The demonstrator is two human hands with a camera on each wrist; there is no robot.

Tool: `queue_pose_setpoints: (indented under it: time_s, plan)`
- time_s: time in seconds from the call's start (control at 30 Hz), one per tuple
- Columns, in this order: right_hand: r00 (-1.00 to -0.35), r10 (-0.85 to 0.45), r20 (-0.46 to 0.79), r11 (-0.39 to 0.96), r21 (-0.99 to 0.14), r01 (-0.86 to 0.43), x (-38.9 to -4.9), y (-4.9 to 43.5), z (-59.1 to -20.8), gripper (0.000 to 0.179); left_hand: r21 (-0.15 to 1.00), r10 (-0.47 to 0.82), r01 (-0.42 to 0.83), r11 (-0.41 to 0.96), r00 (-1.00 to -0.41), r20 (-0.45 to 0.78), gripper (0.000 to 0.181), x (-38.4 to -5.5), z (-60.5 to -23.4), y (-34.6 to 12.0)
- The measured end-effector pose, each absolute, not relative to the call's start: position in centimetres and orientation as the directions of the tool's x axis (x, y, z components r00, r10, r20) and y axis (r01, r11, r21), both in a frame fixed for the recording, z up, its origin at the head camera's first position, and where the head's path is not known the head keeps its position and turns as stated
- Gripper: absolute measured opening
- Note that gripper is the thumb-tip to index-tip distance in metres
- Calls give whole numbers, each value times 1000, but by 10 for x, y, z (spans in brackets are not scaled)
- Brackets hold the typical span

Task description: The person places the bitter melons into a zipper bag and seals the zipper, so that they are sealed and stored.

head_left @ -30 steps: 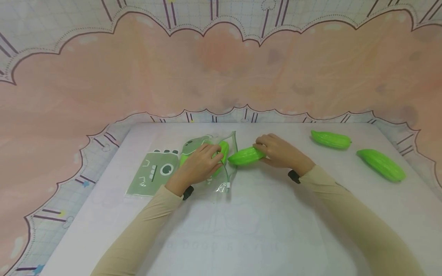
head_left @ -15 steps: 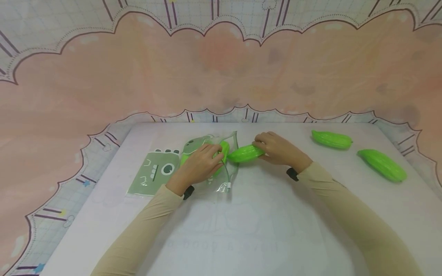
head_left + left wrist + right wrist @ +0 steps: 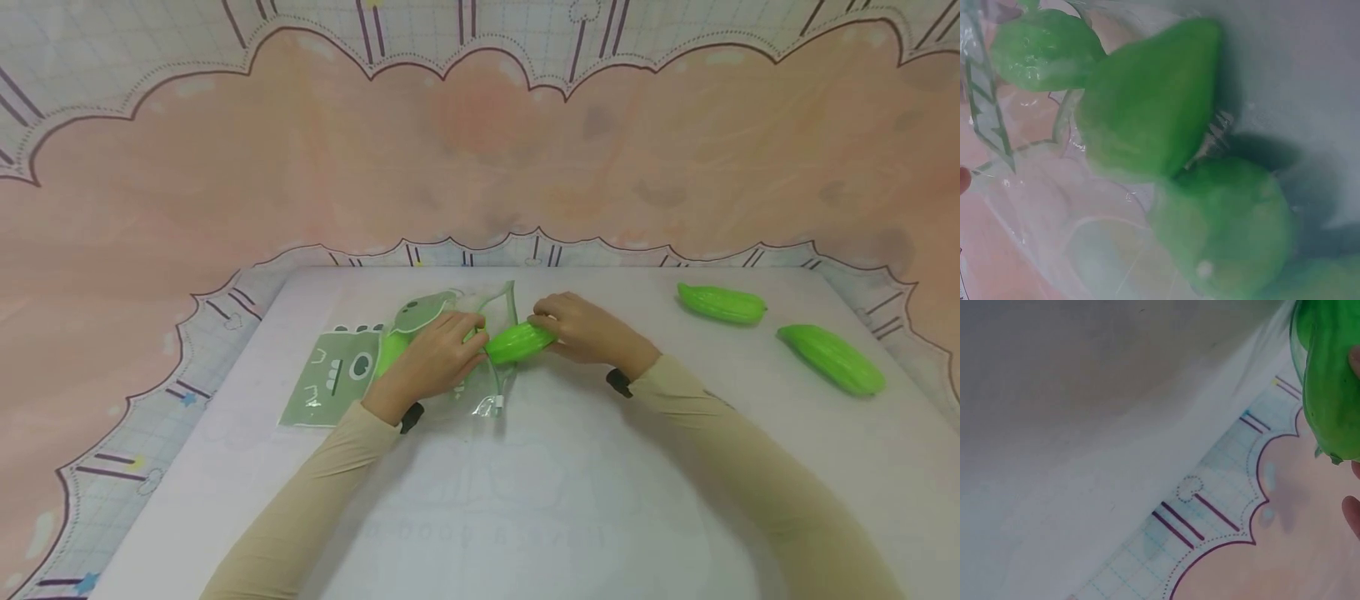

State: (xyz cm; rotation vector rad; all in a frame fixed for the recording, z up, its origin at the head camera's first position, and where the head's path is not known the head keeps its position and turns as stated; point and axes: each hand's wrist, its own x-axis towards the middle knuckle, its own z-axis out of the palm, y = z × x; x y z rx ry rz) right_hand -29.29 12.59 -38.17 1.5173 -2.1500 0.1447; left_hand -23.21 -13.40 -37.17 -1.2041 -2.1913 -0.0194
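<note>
A ridged green gourd (image 3: 521,342), like a toy bitter melon, lies in my right hand (image 3: 581,327), which grips its right end. Its left tip is at the mouth of a clear zip bag (image 3: 487,385) with green cartoon print. My left hand (image 3: 435,358) pinches the upper layer of that bag near the mouth, lifting it from the table. Through the plastic, several green gourds (image 3: 1147,100) show in the left wrist view. In the right wrist view the held gourd (image 3: 1335,381) appears at the top right, with fingertips (image 3: 1352,512) beside it.
Two more green gourds lie at the right, one farther back (image 3: 722,304) and one nearer the edge (image 3: 831,358). A green monster-face print (image 3: 330,379) lies flat at the left. A patterned cloth (image 3: 480,167) hangs behind the white table (image 3: 525,500).
My right hand has moved left with the gourd, bringing its tip into the bag's mouth by my left fingers. The left hand stays nearly in place; the bagged gourds have shifted slightly left.
</note>
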Motion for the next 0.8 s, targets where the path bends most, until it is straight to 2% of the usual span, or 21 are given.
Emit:
queue_pose_setpoints:
  time_s: [0.4,0.63,0.8]
  plan:
    - [-269,-860,433,369,164,-915,-292,107,-384,39,-290,757,759,583,-378,533,18,-231,-369,-133]
    - [-255,-859,444,370,194,-908,-294,97,-388,35,-288,754,754,590,-387,531,17,-231,-369,-132]
    - [-285,-854,434,402,205,-892,-295,90,-389,35,-288,755,755,589,-387,529,18,-231,-369,-132]
